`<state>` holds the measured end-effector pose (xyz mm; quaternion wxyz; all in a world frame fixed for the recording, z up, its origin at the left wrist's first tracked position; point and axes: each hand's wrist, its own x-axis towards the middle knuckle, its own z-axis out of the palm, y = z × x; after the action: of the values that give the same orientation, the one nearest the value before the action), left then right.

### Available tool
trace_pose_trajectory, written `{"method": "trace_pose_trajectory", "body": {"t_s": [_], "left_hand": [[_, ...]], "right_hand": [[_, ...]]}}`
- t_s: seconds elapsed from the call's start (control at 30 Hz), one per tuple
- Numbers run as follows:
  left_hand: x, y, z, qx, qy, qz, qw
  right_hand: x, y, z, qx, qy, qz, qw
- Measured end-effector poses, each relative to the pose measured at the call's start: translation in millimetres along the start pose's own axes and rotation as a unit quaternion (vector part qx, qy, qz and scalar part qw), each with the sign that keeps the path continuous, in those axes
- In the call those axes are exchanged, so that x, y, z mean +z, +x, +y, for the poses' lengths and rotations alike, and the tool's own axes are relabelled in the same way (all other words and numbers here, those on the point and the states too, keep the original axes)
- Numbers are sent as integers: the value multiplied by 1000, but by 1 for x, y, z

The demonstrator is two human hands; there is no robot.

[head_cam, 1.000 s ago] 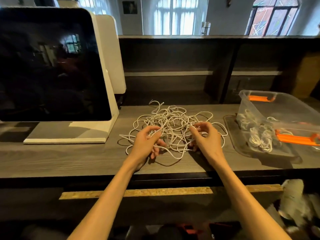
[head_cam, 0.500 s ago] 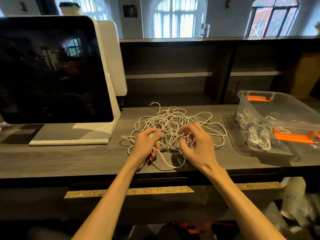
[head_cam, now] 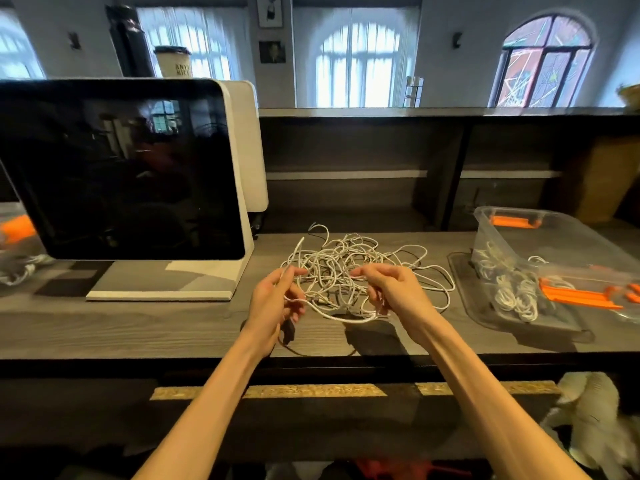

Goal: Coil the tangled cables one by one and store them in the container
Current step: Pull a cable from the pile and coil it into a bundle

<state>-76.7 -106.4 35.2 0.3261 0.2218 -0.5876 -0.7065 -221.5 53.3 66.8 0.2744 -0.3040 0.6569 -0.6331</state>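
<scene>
Both hands, left hand [head_cam: 273,303] and right hand [head_cam: 393,292], pinch one white cable [head_cam: 346,318] off the tangle [head_cam: 349,261]. A monitor [head_cam: 121,174] stands left; the container [head_cam: 554,258], right, apparently holds coils.

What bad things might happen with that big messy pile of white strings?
Two things might go wrong. Both the left hand and the right hand hold strands joined to the tangled cables, so pulling hard may tighten knots instead of freeing one cable. Also, a loop hangs between the hands near the front edge of the counter, so a quick tug could drag part of the pile off it.
</scene>
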Motion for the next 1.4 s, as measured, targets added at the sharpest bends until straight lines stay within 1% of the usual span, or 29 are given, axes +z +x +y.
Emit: {"method": "trace_pose_trajectory", "body": {"t_s": [0.1,0.17,0.2,0.23,0.27,0.3,0.4,0.47,0.5,0.53,0.57,0.6,0.63,0.67,0.7,0.73,0.77,0.8,0.83,0.87,0.93,0.97,1.0,1.07,1.13,1.2,1.3,1.33,1.4], "left_hand": [[-4,-6,12,-23,-24,-15,999],[-5,-10,20,-47,-57,-17,997],[-5,-12,23,-61,-92,-27,994],[-6,-14,26,-73,-137,-45,987],[-6,-17,28,-82,-179,-66,978],[-6,-19,31,-82,-203,-84,972],[-2,-21,35,-71,-182,-86,977],[3,-19,37,-78,-237,-67,966],[4,-17,38,-84,-287,-62,952],[4,-14,40,-86,-338,-62,935],[4,-11,41,-86,-381,-65,918],[6,-8,43,-83,-412,-70,905],[7,-4,44,-79,-430,-71,897],[9,-1,45,-76,-437,-66,894],[12,2,44,-75,-439,-60,893],[14,5,44,-73,-439,-55,894],[15,8,42,-73,-434,-48,897],[17,10,39,-72,-422,-40,903],[20,13,37,-69,-399,-31,914],[22,15,35,-64,-367,-22,928],[27,18,34,-46,-286,-4,957],[28,19,36,-37,-241,6,970],[30,19,39,-29,-184,18,982],[32,20,45,-17,-33,40,999],[35,21,46,-14,84,54,995],[37,21,46,-13,120,53,991],[37,19,50,-10,105,30,994],[37,18,53,-6,93,19,995],[36,16,56,7,57,2,998]], "right_hand": [[4,-1,-13,-29,44,7,999],[7,-1,-21,-24,144,-39,989],[9,-1,-24,-13,203,-67,977],[10,-1,-25,-12,232,-87,969],[12,0,-26,-25,220,-95,971],[12,1,-27,-47,180,-96,978],[17,5,-27,-87,25,-52,995],[21,9,-21,-72,2,7,997],[22,11,-16,-48,43,37,997],[23,13,-12,-22,112,63,991],[23,15,-7,3,182,82,980],[22,16,-3,17,216,102,971],[20,17,2,18,184,111,977],[18,15,4,6,97,103,990],[16,13,8,-14,-34,73,997],[15,11,12,-34,-176,25,983],[16,9,15,-55,-307,-13,950],[16,8,17,-85,-412,-21,907],[16,6,16,-119,-477,-4,871],[16,5,13,-143,-498,20,855],[9,3,6,-165,-467,33,868],[6,3,2,-166,-446,18,879],[5,2,-1,-167,-442,-5,881],[6,3,-1,-158,-473,-45,866],[10,4,6,-128,-499,-55,855],[11,8,14,-136,-526,-40,838],[8,10,13,-145,-553,-40,819],[5,11,12,-148,-547,-45,823],[0,8,1,-153,-483,-57,860]]}}
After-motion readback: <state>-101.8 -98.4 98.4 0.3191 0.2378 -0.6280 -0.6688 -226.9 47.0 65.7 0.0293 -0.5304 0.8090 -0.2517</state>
